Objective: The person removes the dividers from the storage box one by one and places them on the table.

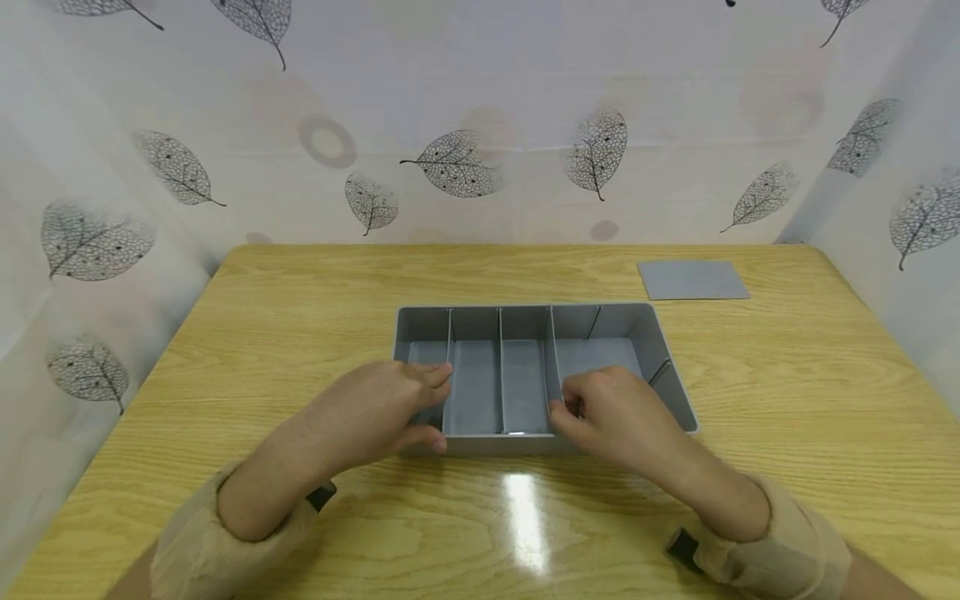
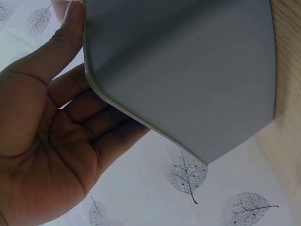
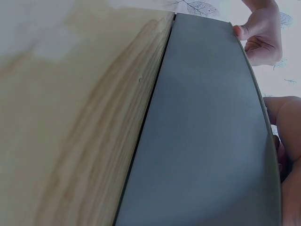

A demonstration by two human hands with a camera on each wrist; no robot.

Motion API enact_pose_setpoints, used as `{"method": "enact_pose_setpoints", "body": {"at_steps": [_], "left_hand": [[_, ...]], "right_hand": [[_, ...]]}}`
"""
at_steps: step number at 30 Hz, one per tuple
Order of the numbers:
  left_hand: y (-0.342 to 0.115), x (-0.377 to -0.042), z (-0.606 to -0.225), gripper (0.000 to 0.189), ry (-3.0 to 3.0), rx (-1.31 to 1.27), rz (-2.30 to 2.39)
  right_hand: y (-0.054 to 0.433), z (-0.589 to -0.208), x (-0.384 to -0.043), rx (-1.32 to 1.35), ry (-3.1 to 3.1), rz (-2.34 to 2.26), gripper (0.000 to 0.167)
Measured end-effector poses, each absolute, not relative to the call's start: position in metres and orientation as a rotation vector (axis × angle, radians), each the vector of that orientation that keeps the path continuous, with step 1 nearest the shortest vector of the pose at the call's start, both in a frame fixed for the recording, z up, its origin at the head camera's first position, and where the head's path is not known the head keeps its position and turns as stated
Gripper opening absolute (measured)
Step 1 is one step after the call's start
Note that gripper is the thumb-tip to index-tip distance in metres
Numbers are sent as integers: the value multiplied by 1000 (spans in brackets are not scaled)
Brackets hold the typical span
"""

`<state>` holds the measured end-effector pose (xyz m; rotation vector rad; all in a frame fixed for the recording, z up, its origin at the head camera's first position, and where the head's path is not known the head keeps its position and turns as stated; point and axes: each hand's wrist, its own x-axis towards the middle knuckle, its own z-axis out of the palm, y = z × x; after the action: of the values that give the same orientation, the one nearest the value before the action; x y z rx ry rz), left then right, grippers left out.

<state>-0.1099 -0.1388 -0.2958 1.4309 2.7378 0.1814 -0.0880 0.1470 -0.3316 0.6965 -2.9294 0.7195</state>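
A grey organizer tray (image 1: pixel 480 447), split into several compartments by upright dividers, lies on the table. Over its left front corner is my left hand (image 1: pixel 393 408). Its extended fingers (image 1: pixel 437 375) reach across the leftmost compartment toward the left divider (image 1: pixel 449 329), and the thumb is at the front rim. My right hand (image 1: pixel 618 412) pinches the front part of the right divider (image 1: pixel 552 342) between thumb and curled index finger. In the left wrist view, the left thumb (image 2: pixel 70 28) meets the tray rim; the fingertips are hidden behind the wall.
A flat grey panel (image 1: pixel 693 280) lies at the back right of the wooden table (image 1: pixel 315 292). A middle divider (image 1: pixel 500 367) stands in the tray. Leaf-patterned cloth (image 1: pixel 525 100) hangs behind the table and at both sides.
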Motion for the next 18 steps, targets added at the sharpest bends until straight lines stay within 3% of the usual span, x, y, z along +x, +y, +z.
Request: {"method": "enact_pose_setpoints", "body": {"at_steps": [18], "left_hand": [[-139, -110, -296, 53, 2735, 1428, 179]], "right_hand": [[147, -325, -86, 701, -2890, 740, 42]]}}
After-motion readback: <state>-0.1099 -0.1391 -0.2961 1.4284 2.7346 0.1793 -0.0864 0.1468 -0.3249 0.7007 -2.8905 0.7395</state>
